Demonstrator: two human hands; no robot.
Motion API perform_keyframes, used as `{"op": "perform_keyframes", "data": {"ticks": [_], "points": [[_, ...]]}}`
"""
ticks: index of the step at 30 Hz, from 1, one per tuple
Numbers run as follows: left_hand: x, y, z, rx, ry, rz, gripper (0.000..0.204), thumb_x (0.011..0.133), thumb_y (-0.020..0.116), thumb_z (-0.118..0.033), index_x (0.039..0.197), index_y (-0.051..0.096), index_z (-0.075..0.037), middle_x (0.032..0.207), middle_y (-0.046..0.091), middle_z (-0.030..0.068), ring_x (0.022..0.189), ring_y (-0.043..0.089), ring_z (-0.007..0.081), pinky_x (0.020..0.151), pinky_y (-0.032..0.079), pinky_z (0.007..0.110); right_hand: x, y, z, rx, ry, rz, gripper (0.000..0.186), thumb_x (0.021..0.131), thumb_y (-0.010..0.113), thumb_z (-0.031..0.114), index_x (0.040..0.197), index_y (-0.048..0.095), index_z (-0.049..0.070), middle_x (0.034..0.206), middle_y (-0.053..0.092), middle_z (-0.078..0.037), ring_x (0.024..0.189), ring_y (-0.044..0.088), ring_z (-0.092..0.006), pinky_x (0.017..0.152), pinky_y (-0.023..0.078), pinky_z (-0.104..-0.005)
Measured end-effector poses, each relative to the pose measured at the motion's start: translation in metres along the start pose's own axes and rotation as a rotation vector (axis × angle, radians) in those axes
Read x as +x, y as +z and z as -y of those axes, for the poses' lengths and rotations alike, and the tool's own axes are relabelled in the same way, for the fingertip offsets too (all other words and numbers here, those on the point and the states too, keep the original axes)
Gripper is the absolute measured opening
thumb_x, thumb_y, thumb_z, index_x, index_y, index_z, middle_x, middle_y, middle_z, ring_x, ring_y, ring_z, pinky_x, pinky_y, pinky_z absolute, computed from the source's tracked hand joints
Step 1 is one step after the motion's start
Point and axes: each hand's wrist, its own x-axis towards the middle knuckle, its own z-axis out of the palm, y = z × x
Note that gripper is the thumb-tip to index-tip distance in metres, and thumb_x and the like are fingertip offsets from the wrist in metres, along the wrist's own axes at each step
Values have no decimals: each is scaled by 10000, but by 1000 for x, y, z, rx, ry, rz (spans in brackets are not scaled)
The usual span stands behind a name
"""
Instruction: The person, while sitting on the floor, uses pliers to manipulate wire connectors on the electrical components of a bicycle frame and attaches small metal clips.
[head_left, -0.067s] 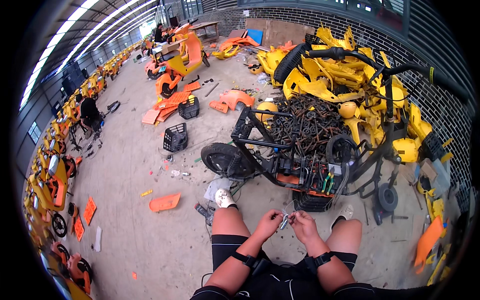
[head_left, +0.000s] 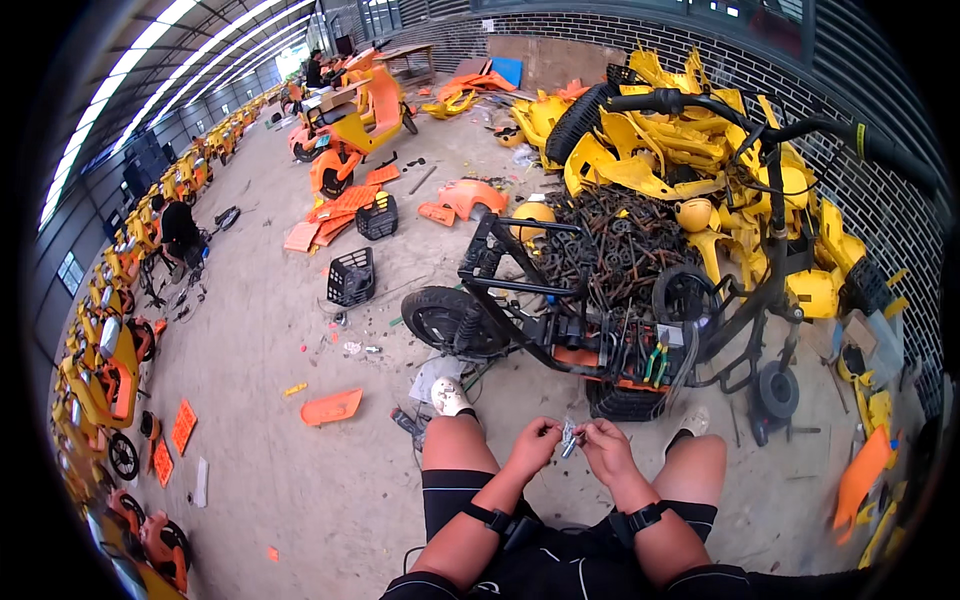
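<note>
Between my knees, my left hand (head_left: 536,446) and my right hand (head_left: 605,450) are held close together with fingertips pinched. A small silvery metal piece (head_left: 569,443), with pale strands or clear wrapping about it, sits between them. The right fingertips grip its edge; what the left fingers pinch is too small to make out. Just beyond my hands stands a stripped black scooter frame (head_left: 540,355) with its rear wheel (head_left: 440,318) on the left and handlebar (head_left: 735,118) at the upper right. Green-handled pliers (head_left: 656,364) lie on its open middle, among wires.
A power tool (head_left: 408,422) and an orange panel (head_left: 331,407) lie on the floor at left. Behind the frame are heaped black metal parts (head_left: 620,240) and yellow body panels (head_left: 650,150). Rows of scooters (head_left: 105,345) line the left; another person (head_left: 180,235) crouches nearby.
My hands stay nearly in place, the left shifting very slightly. The metal piece and its pale strands sit at a slightly different angle between the fingers.
</note>
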Motion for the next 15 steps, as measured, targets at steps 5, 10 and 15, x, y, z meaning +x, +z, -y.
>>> {"op": "perform_keyframes", "data": {"ticks": [5, 10, 15], "points": [[-7, 8, -10, 209, 184, -127, 179, 891, 641, -183, 942, 661, -12, 770, 637, 50, 641, 588, 122, 569, 483, 276, 3, -4, 0, -123, 37, 1, 85, 948, 598, 122, 967, 619, 41, 1017, 668, -101, 925, 597, -168, 851, 456, -315], [-5, 16, -18, 303, 278, -175, 173, 874, 640, -176, 920, 663, -11, 765, 647, 77, 609, 612, 143, 552, 497, 293, 4, -5, 6, -131, 69, -4, 97, 963, 570, 88, 999, 618, 11, 1035, 671, -145, 930, 613, -206, 876, 476, -347], [0, 18, -18, 298, 259, -169, 166, 866, 643, -175, 926, 665, -22, 764, 654, 88, 635, 624, 165, 590, 508, 309, 7, -11, 8, -114, 81, 6, 104, 964, 571, 87, 1009, 618, 6, 1039, 671, -146, 931, 617, -209, 888, 486, -353]]}}
